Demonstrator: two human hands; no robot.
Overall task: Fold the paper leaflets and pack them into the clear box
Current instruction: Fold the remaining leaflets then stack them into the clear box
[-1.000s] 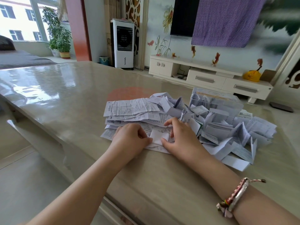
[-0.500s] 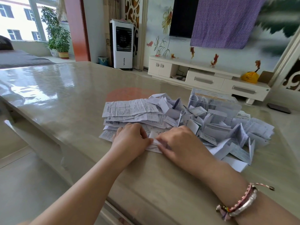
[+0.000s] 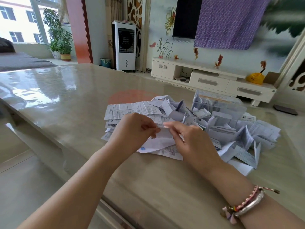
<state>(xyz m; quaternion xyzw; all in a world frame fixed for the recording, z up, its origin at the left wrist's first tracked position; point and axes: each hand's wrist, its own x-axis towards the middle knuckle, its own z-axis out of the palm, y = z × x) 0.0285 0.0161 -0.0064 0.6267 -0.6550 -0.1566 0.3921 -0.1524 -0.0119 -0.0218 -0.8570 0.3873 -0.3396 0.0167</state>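
Observation:
A small folded white leaflet [image 3: 163,133] is held just above the table between both hands. My left hand [image 3: 132,133] pinches its left edge and my right hand [image 3: 189,139] pinches its right edge. Under the hands lie flat printed leaflets [image 3: 132,108] in a loose stack. To the right spreads a heap of folded leaflets [image 3: 239,138]. Behind that heap stands the clear box [image 3: 217,104] with several folded leaflets inside it.
The glossy beige table [image 3: 66,100] stretches far to the left and back; its near edge [image 3: 105,205] runs diagonally below my forearms. A white TV cabinet [image 3: 211,80] and a white air cooler [image 3: 125,45] stand beyond the table.
Both hands pressed a leaflet flat on the stack before. Now they have lifted the folded leaflet off the stack and pinch it between them.

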